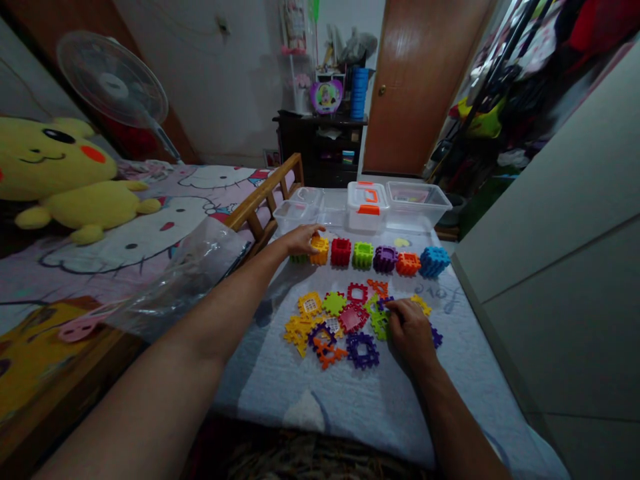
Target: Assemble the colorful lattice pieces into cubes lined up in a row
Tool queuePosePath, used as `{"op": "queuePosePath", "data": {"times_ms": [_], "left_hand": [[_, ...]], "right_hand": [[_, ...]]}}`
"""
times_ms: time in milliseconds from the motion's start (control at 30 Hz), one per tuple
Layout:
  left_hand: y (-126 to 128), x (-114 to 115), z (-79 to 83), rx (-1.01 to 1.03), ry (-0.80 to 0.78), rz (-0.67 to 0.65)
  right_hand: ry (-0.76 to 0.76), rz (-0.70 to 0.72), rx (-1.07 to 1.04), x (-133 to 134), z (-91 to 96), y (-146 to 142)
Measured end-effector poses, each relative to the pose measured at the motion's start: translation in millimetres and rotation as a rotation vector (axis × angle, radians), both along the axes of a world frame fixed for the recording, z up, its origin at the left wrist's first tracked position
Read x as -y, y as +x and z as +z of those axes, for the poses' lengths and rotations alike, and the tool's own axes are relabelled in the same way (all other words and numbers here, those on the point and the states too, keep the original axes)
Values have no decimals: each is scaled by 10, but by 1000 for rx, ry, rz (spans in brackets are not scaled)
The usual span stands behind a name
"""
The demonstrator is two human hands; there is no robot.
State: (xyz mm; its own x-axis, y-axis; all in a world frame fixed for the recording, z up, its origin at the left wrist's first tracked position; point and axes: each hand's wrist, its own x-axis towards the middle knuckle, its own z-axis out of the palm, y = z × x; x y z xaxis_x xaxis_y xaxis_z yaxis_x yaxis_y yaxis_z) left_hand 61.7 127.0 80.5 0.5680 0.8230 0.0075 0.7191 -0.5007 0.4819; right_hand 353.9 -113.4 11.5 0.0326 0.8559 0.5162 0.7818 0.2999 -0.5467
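Observation:
My left hand [303,240] reaches to the far row, its fingers closed around the yellow stack of interlocking plastic tiles [320,251]. A dark green stack [299,257] lies partly under that hand. To its right run a red stack [341,252], a lime stack [363,255], a purple stack [385,259], an orange stack [409,264] and a blue stack [435,261]. My right hand [411,328] is bent over the loose pile, fingertips pinched at a small purple tile [385,303] beside lime tiles [379,323]. Loose yellow tiles [300,328] and a red tile [353,318] lie left of it.
Behind the row stand clear plastic bins [417,197] and a lidded box with orange latches [368,203]. A wooden rail [265,193] borders the cloth-covered table [350,400] on the left. A plastic bag [185,280] lies on the bed; a white cabinet [560,220] is at right.

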Motion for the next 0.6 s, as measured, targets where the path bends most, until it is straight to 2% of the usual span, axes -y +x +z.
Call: {"op": "queuePosePath", "data": {"times_ms": [367, 500, 600], "left_hand": [[-35, -21, -34, -35, -14, -19], [-48, 19, 54, -46, 17, -34], [-57, 177, 158, -21, 102, -22]], "right_hand": [[10, 2, -11, -7, 14, 9], [3, 7, -28, -13, 18, 5], [-13, 2, -57, -6, 33, -19]]}}
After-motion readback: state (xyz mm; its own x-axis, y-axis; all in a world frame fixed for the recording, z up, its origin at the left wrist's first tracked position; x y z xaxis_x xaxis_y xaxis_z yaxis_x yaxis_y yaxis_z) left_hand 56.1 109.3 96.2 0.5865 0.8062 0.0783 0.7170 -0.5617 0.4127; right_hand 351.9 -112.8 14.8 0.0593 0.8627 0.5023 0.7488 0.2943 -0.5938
